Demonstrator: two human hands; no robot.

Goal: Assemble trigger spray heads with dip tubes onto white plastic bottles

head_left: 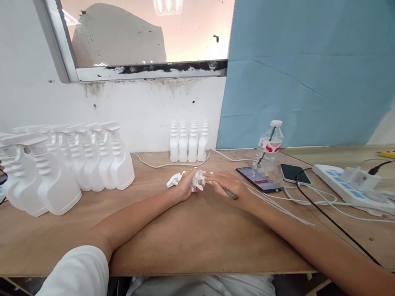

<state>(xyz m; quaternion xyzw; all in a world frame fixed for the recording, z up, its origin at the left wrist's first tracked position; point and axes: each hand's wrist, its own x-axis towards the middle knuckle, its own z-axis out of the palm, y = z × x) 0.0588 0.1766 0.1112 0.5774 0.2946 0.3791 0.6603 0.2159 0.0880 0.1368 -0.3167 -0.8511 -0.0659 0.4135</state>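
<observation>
Both my forearms lie stretched across a wooden table (183, 241). My left hand (186, 186) is closed round a white plastic spray trigger head (176, 179), whose nozzle end pokes out to the left. My right hand (226, 184) meets it from the right, fingers pinching the white part of the trigger head (199, 180) between the two hands. A thin dark stick (230, 193) lies under my right hand's fingers. White dip tubes (279, 207) trail along the table beside my right wrist.
Several white spray bottles with triggers (71, 164) stand in a row at left. Several capless white bottles (189, 142) stand at the wall. Right of my hands are two phones (259, 179), a water bottle (271, 148), a power strip (355, 187) and cables.
</observation>
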